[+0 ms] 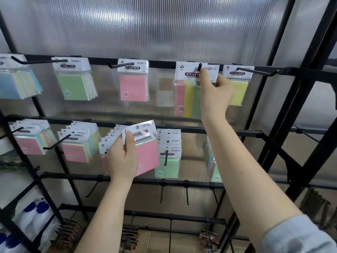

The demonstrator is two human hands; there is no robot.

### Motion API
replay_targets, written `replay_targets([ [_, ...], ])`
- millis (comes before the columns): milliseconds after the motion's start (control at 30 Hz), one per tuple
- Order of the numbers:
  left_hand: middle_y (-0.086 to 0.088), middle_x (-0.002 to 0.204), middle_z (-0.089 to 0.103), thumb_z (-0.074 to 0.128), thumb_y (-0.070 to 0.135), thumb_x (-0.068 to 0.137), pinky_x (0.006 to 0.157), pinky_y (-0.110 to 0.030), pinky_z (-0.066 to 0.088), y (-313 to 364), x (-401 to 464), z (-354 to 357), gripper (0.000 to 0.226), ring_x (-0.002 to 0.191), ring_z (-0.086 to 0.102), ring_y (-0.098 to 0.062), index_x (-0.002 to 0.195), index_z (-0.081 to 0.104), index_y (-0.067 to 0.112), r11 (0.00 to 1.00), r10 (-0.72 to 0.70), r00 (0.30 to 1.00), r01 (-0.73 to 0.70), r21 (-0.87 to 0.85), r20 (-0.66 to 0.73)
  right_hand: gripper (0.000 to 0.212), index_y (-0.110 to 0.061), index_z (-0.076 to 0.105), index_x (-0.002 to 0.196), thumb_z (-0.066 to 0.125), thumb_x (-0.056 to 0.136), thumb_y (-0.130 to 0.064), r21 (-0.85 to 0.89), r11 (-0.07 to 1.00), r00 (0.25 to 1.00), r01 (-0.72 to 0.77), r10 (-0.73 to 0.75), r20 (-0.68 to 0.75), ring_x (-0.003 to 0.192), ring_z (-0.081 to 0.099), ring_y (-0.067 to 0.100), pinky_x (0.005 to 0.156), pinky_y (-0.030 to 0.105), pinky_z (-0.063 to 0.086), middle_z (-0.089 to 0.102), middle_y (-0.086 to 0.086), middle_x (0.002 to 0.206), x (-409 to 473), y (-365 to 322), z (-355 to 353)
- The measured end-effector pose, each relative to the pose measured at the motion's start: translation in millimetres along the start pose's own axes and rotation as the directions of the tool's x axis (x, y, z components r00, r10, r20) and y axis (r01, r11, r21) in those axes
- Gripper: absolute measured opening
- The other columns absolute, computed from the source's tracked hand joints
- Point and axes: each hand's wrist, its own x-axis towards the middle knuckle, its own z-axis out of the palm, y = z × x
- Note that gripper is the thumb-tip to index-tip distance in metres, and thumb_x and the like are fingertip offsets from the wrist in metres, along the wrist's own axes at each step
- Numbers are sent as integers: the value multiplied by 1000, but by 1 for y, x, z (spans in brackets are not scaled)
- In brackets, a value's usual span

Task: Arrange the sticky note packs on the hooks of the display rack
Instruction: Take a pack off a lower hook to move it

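Backing the black rack, ribbed translucent panels; both hands grasp sticky-note packs.

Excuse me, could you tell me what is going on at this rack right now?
A person is stocking a display rack with sticky note packs. The right hand grips the header of a striped pink, yellow and green pack at a hook on the top rail. The left hand holds a pink pack in front of the middle row, not yet hung. Other packs already hang on both rows.
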Motion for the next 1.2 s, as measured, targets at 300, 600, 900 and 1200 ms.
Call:
replay_targets([
  [300,-12,69,60,31,57,87,59,-42,48,-6,5,-5,68,63,57,-16,80,52,-8,997,-73,997,73,13,-21,43,-23,40,54,67,87,-28,-121,992,1000,-25,26,1,39,30,2,42,16,21,35,-15,40,50,30,22],
  [600,-11,70,62,32,52,90,60,-46,49,-3,9,-9,58,69,61,-29,78,58,1,998,-59,998,59,-13,-37,41,-13,52,115,71,83,-28,-258,962,994,-86,65,-87,90,51,10,73,22,36,54,-6,101,77,45,33],
  [900,8,61,50,41,27,99,46,-8,35,14,20,-16,29,53,52,5,75,54,19,998,-19,999,17,-57,-38,49,-15,50,120,74,80,-29,-295,946,983,-137,92,-160,99,53,13,78,21,35,54,-1,116,67,53,34],
  [1200,3,64,57,52,35,95,54,-23,37,29,53,-42,26,58,48,-6,72,59,23,990,50,997,-56,-130,-50,32,-13,56,121,59,88,-15,-412,909,997,-63,79,23,99,58,14,77,14,35,60,-1,115,-29,106,-26],
])
